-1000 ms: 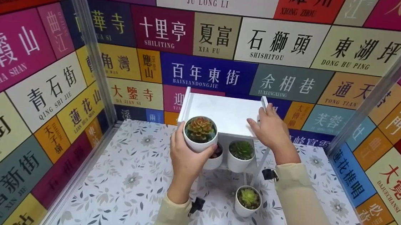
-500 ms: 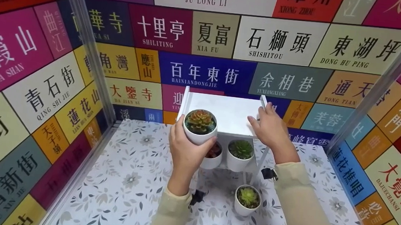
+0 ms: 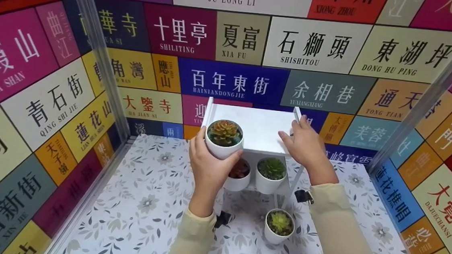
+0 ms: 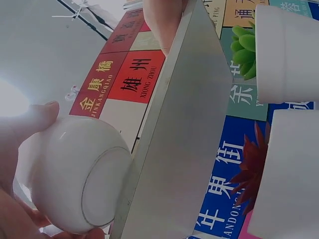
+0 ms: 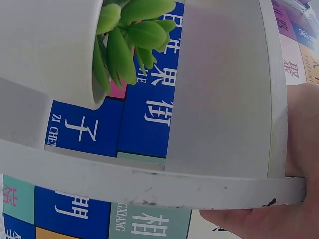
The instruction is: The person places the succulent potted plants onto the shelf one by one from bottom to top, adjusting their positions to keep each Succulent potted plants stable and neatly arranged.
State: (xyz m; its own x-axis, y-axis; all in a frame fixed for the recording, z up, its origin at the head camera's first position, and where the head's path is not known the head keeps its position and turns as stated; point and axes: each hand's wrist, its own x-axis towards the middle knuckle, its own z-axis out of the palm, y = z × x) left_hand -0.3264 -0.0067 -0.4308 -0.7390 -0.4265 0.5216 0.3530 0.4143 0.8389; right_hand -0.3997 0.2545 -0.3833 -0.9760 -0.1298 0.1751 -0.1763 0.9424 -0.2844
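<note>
Head view: we find the left hand point(image 3: 210, 168) curled round a potted plant point(image 3: 224, 139), thumb and fingers about its white pot. We place this plant at the left front edge of the top shelf of the white stand point(image 3: 260, 123); we cannot tell whether pot and shelf touch. We note the right hand point(image 3: 308, 143) partly closed, gripping the stand's right side. One shelf down, we record a red plant point(image 3: 239, 177) beside a green plant point(image 3: 271, 176); a pale green plant point(image 3: 279, 227) sits lower, in front.
</note>
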